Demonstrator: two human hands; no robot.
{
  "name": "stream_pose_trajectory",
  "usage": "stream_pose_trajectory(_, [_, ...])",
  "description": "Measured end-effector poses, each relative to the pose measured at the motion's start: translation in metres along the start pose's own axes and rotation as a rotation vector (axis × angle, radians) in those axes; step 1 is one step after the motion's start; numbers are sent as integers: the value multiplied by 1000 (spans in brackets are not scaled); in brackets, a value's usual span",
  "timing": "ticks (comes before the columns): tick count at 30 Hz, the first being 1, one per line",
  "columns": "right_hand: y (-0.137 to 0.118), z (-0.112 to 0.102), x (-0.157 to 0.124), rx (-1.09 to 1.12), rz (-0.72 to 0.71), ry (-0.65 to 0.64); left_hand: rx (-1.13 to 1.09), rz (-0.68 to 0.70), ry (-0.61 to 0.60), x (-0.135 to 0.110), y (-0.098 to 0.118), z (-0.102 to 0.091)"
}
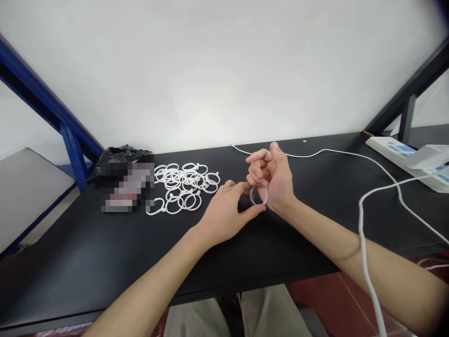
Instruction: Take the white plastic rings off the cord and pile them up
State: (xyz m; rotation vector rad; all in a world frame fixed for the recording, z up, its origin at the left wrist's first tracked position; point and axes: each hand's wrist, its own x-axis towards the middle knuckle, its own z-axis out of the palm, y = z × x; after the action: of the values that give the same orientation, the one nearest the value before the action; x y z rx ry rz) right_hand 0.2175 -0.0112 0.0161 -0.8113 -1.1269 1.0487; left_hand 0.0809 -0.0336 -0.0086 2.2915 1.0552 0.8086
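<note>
Between my hands, above the black table (280, 252), is a white plastic ring (251, 196). My left hand (222, 210) reaches in from the left, its thumb at the ring's lower edge and its forefinger toward the upper side, pinching it. My right hand (275, 175) is turned palm inward with the thumb raised. Its fingers are curled, and the lower ones press at the top of the same ring, which lies against the heel of the palm. A loose pile of similar white rings (189, 180), with small knobs on them, lies left of my hands.
A black plastic bag (122, 154) and a pixelated item (128, 189) lie left of the pile. One white cable (326, 150) runs along the back; another cable (363, 234) hangs close in front of my right forearm. At right is a white-and-blue box (403, 152).
</note>
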Motion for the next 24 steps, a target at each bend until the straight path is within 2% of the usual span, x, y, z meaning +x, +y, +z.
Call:
stream_pose_trajectory(4, [1,-1,-5,-95,-64,-22,-32,-21,0,1,1,-1])
stream_pose_trajectory(7, [2,0,-9,-331,-169,-57,-31,-21,10,2,1,-3])
stream_pose_trajectory(11, [6,-2,-7,-668,-328,-130,62,-4,86,4,-2,-10])
stream_pose_trajectory(14, [9,-8,-2,-776,-334,-123,95,3,180,5,-7,-18])
stream_pose_trajectory(16, [11,-12,1,-761,-263,-150,76,-14,223,5,-10,-23])
stream_pose_trajectory(19, [12,-14,2,-610,-160,-216,-3,-79,246,6,-15,-29])
stream_pose_trajectory(22, [14,-12,3,-445,-105,-257,-88,-164,268,7,-18,-33])
stream_pose_trajectory(24, [15,-12,5,-402,-89,-271,-85,-167,279,7,-20,-34])
